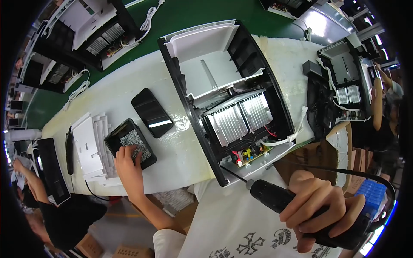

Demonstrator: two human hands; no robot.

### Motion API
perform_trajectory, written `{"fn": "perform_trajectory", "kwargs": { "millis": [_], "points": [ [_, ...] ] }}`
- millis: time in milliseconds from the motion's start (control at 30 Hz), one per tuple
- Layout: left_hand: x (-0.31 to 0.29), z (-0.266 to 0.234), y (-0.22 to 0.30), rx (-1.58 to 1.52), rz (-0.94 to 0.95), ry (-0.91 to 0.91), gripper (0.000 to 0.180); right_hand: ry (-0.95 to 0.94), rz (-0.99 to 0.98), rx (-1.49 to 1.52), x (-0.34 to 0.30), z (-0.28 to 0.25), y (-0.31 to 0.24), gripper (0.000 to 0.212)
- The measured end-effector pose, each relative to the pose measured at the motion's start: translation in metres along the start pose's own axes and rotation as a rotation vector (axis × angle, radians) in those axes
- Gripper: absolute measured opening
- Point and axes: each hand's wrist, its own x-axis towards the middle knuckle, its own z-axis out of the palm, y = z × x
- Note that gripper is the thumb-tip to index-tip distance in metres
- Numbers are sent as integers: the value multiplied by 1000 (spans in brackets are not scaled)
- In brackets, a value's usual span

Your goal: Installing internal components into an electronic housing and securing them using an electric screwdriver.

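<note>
My right hand [322, 210] is wrapped around a black corded electric screwdriver [273, 195]. Its thin bit reaches up and left to the near corner of a black-and-white appliance housing [215, 47], close to the rim; whether it touches cannot be made out. Inside the housing sit two silver finned heatsinks [238, 118] and a small circuit board [251, 155] with coloured parts. My left hand [129, 170] dips bent fingers into a black tray [150, 161] of small silver screws [134, 139]. What lies between those fingertips is hidden.
A black phone [152, 112] lies behind the tray. White plastic panels [91, 148] are stacked on its left. More housings [97, 38] stand on the green surface at the back left, another housing [346, 81] at the right. The screwdriver's cable [357, 172] loops at the right. Co-workers are at both sides.
</note>
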Motion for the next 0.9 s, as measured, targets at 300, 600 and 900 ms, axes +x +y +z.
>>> {"fn": "perform_trajectory", "kwargs": {
  "millis": [300,600,900],
  "points": [
    [6,8,-1,-44,-16,44,9,-54,185,3,8,2,-4,37],
    [7,8,-3,-536,-241,308,11,-43,121,-24,9,25,20,48],
    [15,11,-15,-392,-121,337,10,-276,398,63,23,24,13,54]
  ]
}}
